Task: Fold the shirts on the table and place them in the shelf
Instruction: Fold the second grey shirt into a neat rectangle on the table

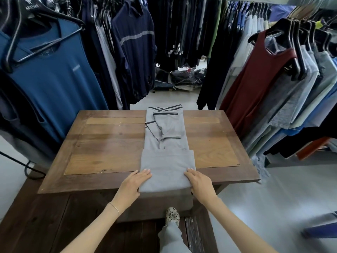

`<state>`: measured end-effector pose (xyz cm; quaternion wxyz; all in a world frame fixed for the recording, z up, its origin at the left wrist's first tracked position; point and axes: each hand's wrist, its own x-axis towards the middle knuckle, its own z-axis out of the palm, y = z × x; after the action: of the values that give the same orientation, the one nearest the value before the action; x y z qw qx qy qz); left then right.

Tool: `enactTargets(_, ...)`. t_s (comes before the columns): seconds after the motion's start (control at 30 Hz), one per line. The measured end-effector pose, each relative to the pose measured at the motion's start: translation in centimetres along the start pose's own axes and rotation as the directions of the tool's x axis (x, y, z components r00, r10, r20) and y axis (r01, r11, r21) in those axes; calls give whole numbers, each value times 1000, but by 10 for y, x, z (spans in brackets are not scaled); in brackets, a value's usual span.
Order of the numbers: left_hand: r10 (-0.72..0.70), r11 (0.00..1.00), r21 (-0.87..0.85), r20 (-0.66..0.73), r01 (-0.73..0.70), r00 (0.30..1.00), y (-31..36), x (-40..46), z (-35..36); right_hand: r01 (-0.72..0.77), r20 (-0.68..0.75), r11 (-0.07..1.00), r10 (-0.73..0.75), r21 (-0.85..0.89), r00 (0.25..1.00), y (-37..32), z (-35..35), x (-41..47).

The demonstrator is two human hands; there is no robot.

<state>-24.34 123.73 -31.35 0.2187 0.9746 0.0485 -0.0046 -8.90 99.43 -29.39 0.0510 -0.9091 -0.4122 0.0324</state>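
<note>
Head view showed the left hand (135, 183) and right hand (198, 181) gripping the grey polo shirt's (166, 143) folded hem at the lower-centre worktop (109, 143) edge; uneven lifting risked skewing the fold.

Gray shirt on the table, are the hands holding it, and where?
Both hands, left and right, hold the gray shirt at the side edges of its folded-up bottom end.

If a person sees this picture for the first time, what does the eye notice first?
First, the grey striped-collar shirt, half folded at the middle of the brown wooden table. The left hand and right hand hold its near fold. A dark red sleeveless top hangs at the right.
</note>
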Motion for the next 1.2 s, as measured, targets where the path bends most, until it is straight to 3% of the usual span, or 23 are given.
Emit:
enactTargets(0.1,-42,999,-29,-42,41,998,6,4,-10,-38,67,996,32,85,997,-1,-14,5)
enactTargets(0.23,-177,979,-84,89,184,980,4,11,-23,-119,212,979,83,164,974,3,-27,14)
enactTargets(0.4,-90,984,-137,153,111,984,12,9,-43,-89,362,978,16,186,932,4,-42,16)
enactTargets(0.5,-48,986,-144,264,89,963,13,1,-53,-92,451,968,-24,233,892,4,-46,8)
enactTargets(0.77,15,926,-336,485,170,874,13,-13,-65,-117,622,918,-159,379,766,-1,-76,-14)
enactTargets(0.9,-51,804,-535,375,261,925,11,3,-80,-219,564,841,-119,495,817,19,-85,6)
enactTargets(1.0,-211,671,-674,225,308,951,10,28,-89,-312,461,708,-22,634,887,33,-92,28)
enactTargets(1.1,-425,455,-847,63,274,903,13,60,-80,-381,352,427,150,820,924,27,-90,54)
enactTargets(1.13,-492,402,-875,42,270,870,13,69,-72,-406,336,392,236,826,912,25,-81,62)
enactTargets(1.2,-568,389,-866,44,315,822,10,79,-50,-487,368,364,350,794,862,16,-59,69)
